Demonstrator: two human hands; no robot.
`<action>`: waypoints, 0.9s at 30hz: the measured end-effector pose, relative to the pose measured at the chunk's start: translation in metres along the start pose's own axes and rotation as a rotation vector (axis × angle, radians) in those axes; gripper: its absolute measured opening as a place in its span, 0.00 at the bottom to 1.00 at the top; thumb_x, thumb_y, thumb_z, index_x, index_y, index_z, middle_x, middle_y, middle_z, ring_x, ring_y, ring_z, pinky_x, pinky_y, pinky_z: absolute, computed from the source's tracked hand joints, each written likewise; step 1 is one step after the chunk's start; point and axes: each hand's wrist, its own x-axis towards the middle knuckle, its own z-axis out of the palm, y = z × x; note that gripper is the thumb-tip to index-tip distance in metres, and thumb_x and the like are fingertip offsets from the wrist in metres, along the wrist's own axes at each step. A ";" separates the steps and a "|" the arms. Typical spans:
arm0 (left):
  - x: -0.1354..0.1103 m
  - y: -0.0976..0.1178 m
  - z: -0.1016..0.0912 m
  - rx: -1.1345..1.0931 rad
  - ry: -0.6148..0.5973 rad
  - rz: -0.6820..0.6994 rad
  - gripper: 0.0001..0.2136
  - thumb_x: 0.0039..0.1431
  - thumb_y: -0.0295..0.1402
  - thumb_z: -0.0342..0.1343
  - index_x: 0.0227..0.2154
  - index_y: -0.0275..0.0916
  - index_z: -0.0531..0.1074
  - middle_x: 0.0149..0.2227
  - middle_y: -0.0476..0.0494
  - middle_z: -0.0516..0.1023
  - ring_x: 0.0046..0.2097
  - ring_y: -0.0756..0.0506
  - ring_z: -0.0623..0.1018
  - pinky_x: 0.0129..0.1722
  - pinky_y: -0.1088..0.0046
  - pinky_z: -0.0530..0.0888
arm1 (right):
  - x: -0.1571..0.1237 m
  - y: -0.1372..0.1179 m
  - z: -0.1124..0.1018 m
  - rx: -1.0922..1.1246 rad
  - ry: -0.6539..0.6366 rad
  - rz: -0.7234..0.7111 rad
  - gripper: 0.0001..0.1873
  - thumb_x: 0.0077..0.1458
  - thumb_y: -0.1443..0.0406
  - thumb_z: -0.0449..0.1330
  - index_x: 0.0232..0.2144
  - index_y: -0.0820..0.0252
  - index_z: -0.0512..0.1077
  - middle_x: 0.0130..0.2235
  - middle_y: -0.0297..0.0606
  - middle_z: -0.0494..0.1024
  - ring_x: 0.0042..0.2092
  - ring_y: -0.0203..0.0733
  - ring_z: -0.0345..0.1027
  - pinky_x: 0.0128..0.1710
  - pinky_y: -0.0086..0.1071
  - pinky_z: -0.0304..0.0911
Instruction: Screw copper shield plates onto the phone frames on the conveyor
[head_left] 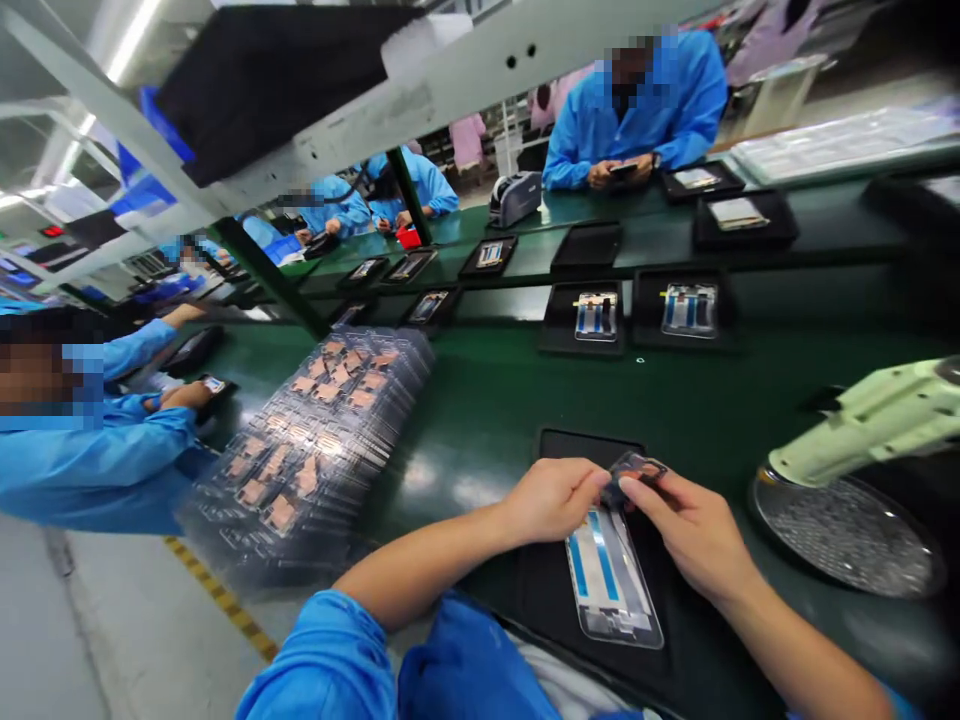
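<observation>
My right hand (694, 525) pinches a small dark, flexible-looking part with a copper-coloured patch (641, 472) between thumb and fingers. At the part's left edge, my left hand (551, 500) has thumb and forefinger closed together. Its fingertips touch the part there. Directly below both hands a phone housing (619, 590) with two blue strips and silvery areas lies in a black tray (540, 580). The upper end of the housing is hidden behind the hands and the part.
Stacked clear plastic trays (322, 440) with copper-coloured pieces stand left. A pale green lamp arm (862, 425) with a round textured head (847, 540) is on the right. Black trays with phone housings (688, 310) line the conveyor ahead. Co-workers in blue (637, 110) sit opposite and left.
</observation>
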 end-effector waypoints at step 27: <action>0.020 0.016 0.020 0.422 -0.142 0.267 0.14 0.72 0.41 0.53 0.47 0.36 0.76 0.44 0.40 0.76 0.47 0.41 0.75 0.45 0.64 0.74 | 0.004 0.021 -0.014 0.005 0.124 0.114 0.33 0.53 0.36 0.64 0.44 0.57 0.75 0.35 0.40 0.79 0.32 0.44 0.75 0.32 0.37 0.76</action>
